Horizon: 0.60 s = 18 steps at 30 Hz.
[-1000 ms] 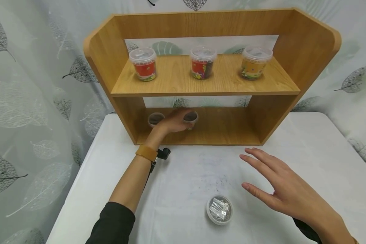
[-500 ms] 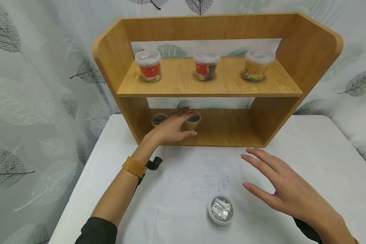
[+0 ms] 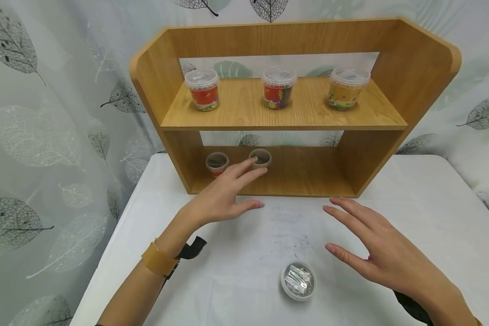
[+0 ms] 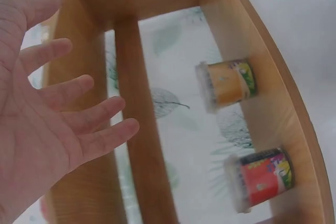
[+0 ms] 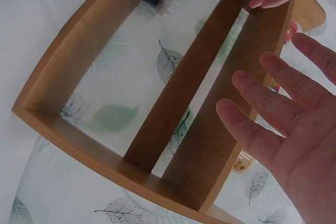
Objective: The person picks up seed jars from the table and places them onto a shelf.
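My left hand (image 3: 224,194) hovers in front of the wooden shelf's lower board, fingers spread and holding nothing. Its fingertips overlap a small plastic cup (image 3: 264,156) standing on that board. Left of this stands another small cup (image 3: 217,159) with some red on its side. Over the white table my right hand (image 3: 379,249) is held with straight, parted fingers, nothing in its grasp. Nearest to it, on the tabletop, is a round tub (image 3: 298,281) with shiny, clear-looking pieces in it. Both wrist views show the bare palms facing the shelf.
The two-tier wooden shelf (image 3: 309,188) stands at the back of the white table (image 3: 236,280). Its upper board carries a red-labelled lidded cup (image 3: 203,90), a red-and-dark one (image 3: 278,89) and a yellow one (image 3: 345,90). A leaf-patterned curtain (image 3: 81,149) hangs behind and at the left.
My left hand has let go of the right-hand cup on the lower board and drawn back toward me, fingers opening. My right hand stays in place.
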Motion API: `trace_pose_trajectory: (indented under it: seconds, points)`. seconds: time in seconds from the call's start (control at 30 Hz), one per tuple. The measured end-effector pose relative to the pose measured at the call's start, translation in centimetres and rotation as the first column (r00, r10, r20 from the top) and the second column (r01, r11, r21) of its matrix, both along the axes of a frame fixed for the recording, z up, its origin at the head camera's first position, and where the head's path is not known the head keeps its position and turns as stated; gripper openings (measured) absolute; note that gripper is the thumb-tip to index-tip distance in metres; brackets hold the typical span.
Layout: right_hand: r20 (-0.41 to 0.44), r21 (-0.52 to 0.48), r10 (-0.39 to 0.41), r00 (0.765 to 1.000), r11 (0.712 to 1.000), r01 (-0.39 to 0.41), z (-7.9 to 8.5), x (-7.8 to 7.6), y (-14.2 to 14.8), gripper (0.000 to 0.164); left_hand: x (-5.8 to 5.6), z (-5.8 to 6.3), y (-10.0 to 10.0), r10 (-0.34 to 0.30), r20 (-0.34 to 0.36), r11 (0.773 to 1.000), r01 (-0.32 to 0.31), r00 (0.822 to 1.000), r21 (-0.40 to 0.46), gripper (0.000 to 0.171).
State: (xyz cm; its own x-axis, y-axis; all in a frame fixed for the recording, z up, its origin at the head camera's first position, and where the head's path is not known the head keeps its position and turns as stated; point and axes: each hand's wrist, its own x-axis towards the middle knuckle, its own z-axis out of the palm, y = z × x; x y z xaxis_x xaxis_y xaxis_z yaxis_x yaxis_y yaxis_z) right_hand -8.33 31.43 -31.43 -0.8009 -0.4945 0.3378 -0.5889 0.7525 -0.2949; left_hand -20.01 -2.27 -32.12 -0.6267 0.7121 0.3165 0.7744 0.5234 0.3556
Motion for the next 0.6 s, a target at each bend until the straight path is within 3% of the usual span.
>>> trace_pose_trajectory:
  seconds: [0.13, 0.33, 0.6]
  points:
    - [0.010, 0.003, 0.006, 1.000, 1.000, -0.006, 0.0, 0.1, 0.0, 0.080, 2.1, 0.5, -0.2, -0.025, -0.051, 1.000, 0.025, 0.998, 0.010, 0.073]
    - [-0.040, -0.005, 0.034, 0.999, 0.999, -0.034, 0.0, 0.0, 0.1, 0.081, 5.0, 1.6, -0.3, -0.077, -0.120, 0.996, 0.082, 0.990, 0.032, 0.072]
    - [-0.041, -0.010, 0.053, 0.998, 0.999, -0.054, 0.0, 0.0, 0.0, 0.080, 8.0, 1.4, -1.3, -0.083, -0.134, 0.995, 0.090, 0.987, 0.048, 0.074]
